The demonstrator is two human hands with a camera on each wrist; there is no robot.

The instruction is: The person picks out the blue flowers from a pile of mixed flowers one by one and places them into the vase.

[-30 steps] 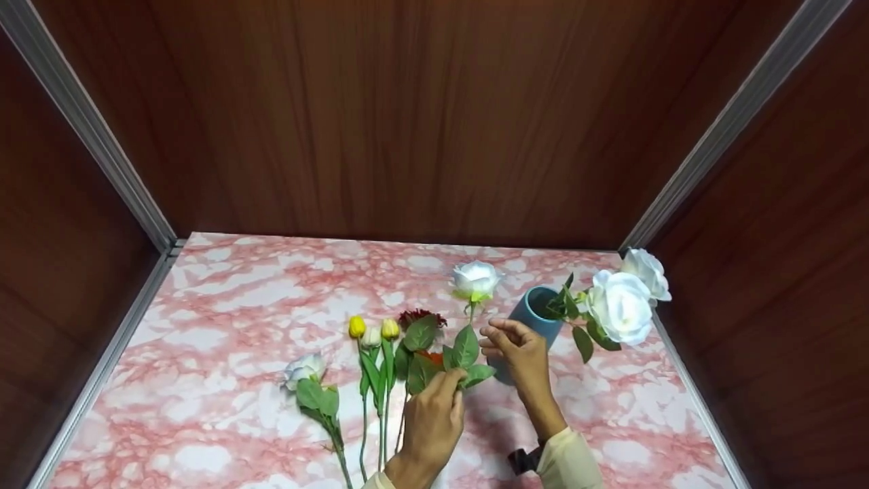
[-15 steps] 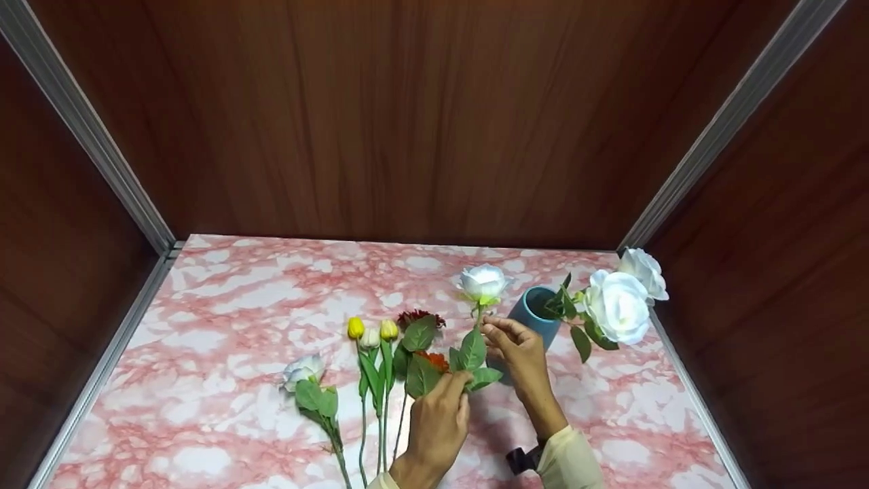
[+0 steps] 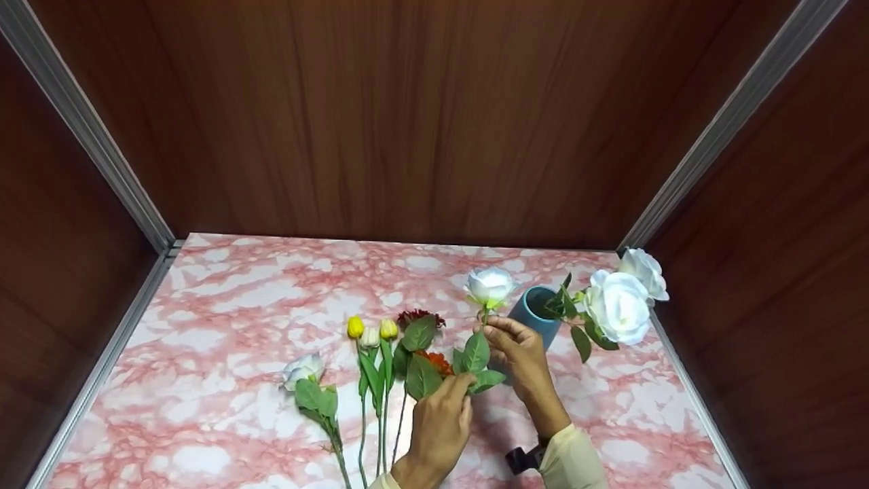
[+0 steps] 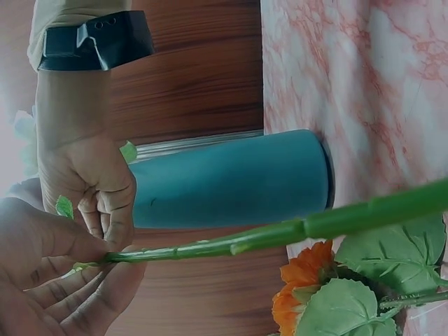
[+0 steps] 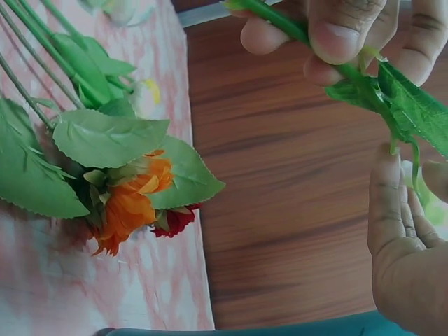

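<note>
My left hand (image 3: 438,421) pinches the green stem (image 4: 210,246) of a white rose (image 3: 490,286) just below its leaves. The stem runs back toward the table, and the bloom points away. My right hand (image 3: 519,353) is at the upper stem below the bloom, fingers (image 5: 385,203) fairly straight beside it and thumb apart. Close behind the right hand stands a blue-green vase (image 3: 536,327), partly hidden by it. Two white roses (image 3: 618,305) lean out of the vase to the right. The left wrist view shows the vase (image 4: 238,178) side-on beyond the hands.
Left of the hands lie several tulips (image 3: 370,336) and another white rose (image 3: 303,370). An orange flower (image 3: 436,362) and a dark red flower (image 3: 417,318) with broad leaves lie beside the left hand. Brown wood-grain panels (image 3: 380,122) enclose the pink marbled table (image 3: 271,272).
The held rose has shifted right toward the vase, along with my left hand. My right fingers, earlier apart from the stem, are now at it just below the bloom.
</note>
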